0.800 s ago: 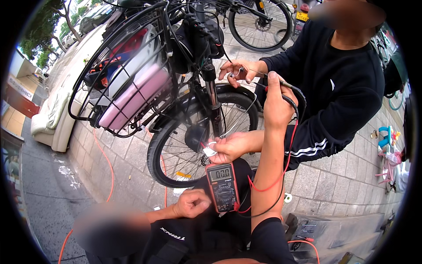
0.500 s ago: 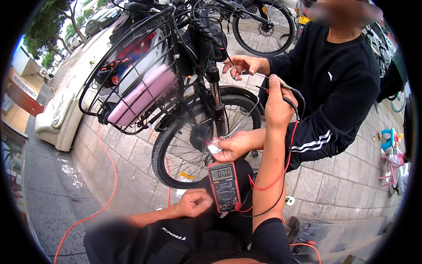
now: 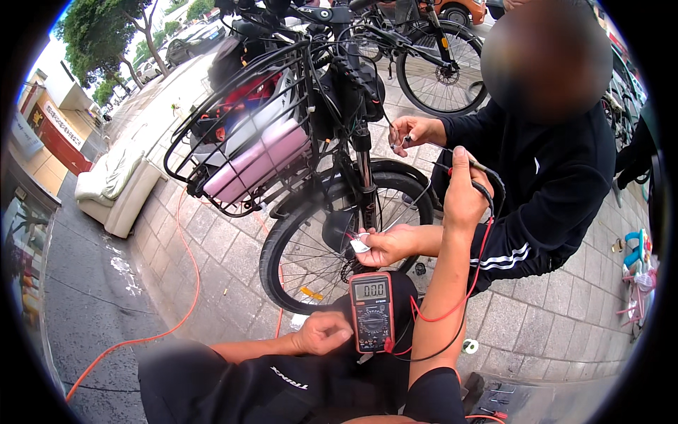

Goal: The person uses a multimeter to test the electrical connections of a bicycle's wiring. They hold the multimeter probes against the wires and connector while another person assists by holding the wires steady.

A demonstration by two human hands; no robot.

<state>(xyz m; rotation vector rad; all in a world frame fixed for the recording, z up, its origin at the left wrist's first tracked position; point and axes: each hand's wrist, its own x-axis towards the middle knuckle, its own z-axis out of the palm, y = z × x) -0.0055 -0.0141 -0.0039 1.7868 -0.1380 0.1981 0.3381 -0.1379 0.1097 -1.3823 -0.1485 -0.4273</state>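
Observation:
My right hand [image 3: 462, 194] grips the test probes [image 3: 441, 167] and dark cables, pointed toward a co-worker's hand [image 3: 413, 134] that fingers thin wires and small metal pieces. My left hand [image 3: 323, 332] lies loosely curled, with nothing visible in it, beside a red-cased multimeter [image 3: 372, 318] resting on my dark-clothed leg, its red and black leads running up to my right hand. The co-worker's other hand [image 3: 385, 247] holds a small white item [image 3: 359, 242] by the hub of the bicycle's front wheel [image 3: 289, 283].
A black basket [image 3: 240, 141] with a pink case sits on the bicycle; another bicycle [image 3: 441, 67] stands behind. The co-worker [image 3: 544, 177] squats at right. A cream sofa [image 3: 113, 201], orange cable [image 3: 194, 297], tape roll [image 3: 470, 345] and small tools [image 3: 498, 413] lie around the pavement [image 3: 537, 318].
My view has shifted, so the scene sits further right and lower. The co-worker's head has bent down toward the wires. Both of my hands keep much the same hold and pose.

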